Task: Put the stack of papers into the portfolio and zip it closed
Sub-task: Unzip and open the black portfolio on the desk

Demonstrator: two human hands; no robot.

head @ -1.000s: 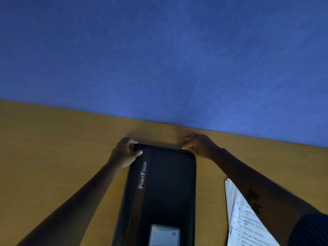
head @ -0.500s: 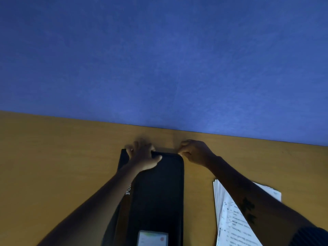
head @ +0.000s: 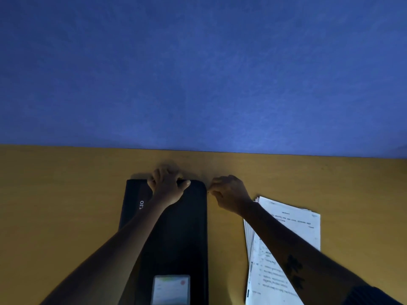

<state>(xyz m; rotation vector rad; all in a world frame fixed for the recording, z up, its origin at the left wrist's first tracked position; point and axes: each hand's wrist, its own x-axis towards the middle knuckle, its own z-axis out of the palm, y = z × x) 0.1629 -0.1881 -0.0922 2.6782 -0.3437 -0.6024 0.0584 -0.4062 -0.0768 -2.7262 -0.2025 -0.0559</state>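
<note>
A black zip portfolio [head: 185,234] lies flat on the wooden table, its long side running toward me, with white lettering partly hidden under my left forearm. My left hand [head: 167,186] grips its far edge, fingers curled over the top and thumb lying on the cover. My right hand [head: 229,192] is at the far right corner and pinches a small zip pull at the portfolio's edge. A stack of printed white papers [head: 293,225] lies on the table to the right, partly covered by my right forearm.
A pale card or label [head: 171,289] sits on the portfolio's near end. The yellow-brown table [head: 66,205] meets a blue wall [head: 198,73] close behind the portfolio.
My left hand has slid right along the portfolio's far edge. My right hand has moved from the far edge round the corner to the right side. The view has tilted down.
</note>
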